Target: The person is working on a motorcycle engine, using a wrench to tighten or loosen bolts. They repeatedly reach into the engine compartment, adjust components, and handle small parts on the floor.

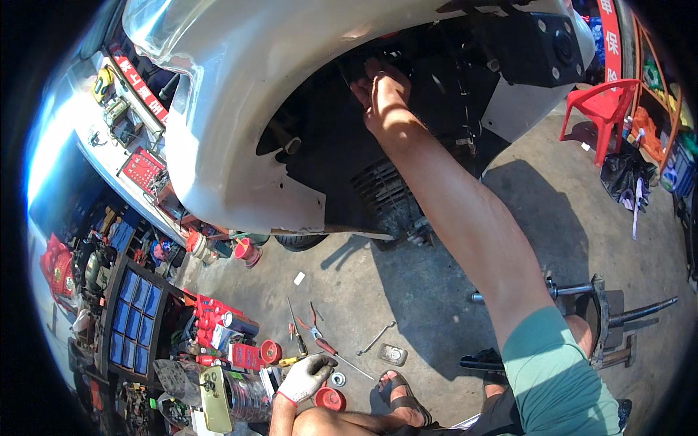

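Bodywork (233, 94) of a white vehicle looms in front of the person, and its dark wheel arch (320, 171) gapes right above the lap. The bare right hand (385, 89) is up inside that opening, arm at full stretch, fingers partly spread toward the shadowed inner parts; from here I cannot tell whether they grip anything. Well below the arch, the left hand (305, 376), in a white glove, hangs by the knee with fingers loosely bent; I see nothing in it, though its palm is hidden. Just beside it are a metal ring (337, 379) and a red dish (330, 399). Pliers (316, 332) and a wrench (376, 338) lie nearby on the floor (349, 272).
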Demonstrator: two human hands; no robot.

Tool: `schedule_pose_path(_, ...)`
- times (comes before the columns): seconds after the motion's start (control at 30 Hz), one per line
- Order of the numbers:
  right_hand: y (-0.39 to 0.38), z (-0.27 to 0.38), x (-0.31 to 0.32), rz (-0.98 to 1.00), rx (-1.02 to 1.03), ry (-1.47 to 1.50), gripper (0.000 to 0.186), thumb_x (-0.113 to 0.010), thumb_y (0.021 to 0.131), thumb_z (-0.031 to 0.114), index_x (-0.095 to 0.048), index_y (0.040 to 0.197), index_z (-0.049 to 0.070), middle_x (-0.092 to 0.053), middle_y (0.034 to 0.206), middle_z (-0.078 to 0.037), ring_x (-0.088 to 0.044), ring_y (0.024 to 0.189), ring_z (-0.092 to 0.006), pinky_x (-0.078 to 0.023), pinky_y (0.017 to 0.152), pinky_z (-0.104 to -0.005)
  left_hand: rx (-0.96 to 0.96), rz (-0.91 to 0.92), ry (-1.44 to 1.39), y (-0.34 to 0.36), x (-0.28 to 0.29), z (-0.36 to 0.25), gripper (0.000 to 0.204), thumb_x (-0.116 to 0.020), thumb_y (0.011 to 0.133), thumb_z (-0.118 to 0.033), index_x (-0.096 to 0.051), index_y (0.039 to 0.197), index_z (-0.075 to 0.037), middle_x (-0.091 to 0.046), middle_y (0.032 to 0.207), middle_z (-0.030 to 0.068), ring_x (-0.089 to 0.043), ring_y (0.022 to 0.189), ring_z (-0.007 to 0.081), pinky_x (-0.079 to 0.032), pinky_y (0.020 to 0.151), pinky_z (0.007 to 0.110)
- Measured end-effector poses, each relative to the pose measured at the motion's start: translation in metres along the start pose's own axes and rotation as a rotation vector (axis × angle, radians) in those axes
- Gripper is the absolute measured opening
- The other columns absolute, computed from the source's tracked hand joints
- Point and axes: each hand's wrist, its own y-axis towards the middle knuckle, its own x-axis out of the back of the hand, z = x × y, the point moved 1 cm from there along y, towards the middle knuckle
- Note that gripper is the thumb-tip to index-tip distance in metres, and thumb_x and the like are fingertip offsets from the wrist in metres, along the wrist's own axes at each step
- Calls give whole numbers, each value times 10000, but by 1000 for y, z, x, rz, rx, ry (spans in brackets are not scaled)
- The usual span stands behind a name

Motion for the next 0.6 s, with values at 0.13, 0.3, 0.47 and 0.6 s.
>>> schedule_pose_path(0.13, 0, -9, -6, 9, 25, 62, 154, -767, 905, 106, -680, 1028, 136, -671, 838, -28, -607, 628, -149, -609, 618, -343, 12, -2, -27, -3, 0, 5, 262, -624, 986, -194, -719, 1174, -39, -745, 1073, 102, -698, 1000, 210, -533, 907, 335)
schedule_pose_path(0.3, 10, -6, -14, -36, 78, 48, 202, -768, 893, 89, -664, 1064, 115, -677, 823, -41, -585, 566, -163, -596, 583, -351, -13, 2, -17, -1, 1, 3, 257, -632, 982, -195, -720, 1170, -44, -745, 1070, 101, -699, 992, 209, -535, 899, 332)
schedule_pose_path(0.47, 3, -9, -20, -90, 35, 97, 227, -775, 880, 63, -651, 1065, 102, -677, 817, -57, -579, 552, -172, -591, 581, -362, -33, -23, -23, 0, -1, 12, 283, -605, 1002, -216, -721, 1182, -32, -761, 1063, 109, -709, 935, 168, -553, 856, 312)
schedule_pose_path(0.6, 1, -7, -23, -121, 27, 133, 254, -801, 860, 54, -643, 1053, 99, -671, 812, -59, -569, 541, -177, -583, 574, -364, -26, -36, -47, -1, -1, 11, 278, -622, 995, -215, -717, 1177, -27, -756, 1071, 113, -708, 959, 179, -550, 863, 319)
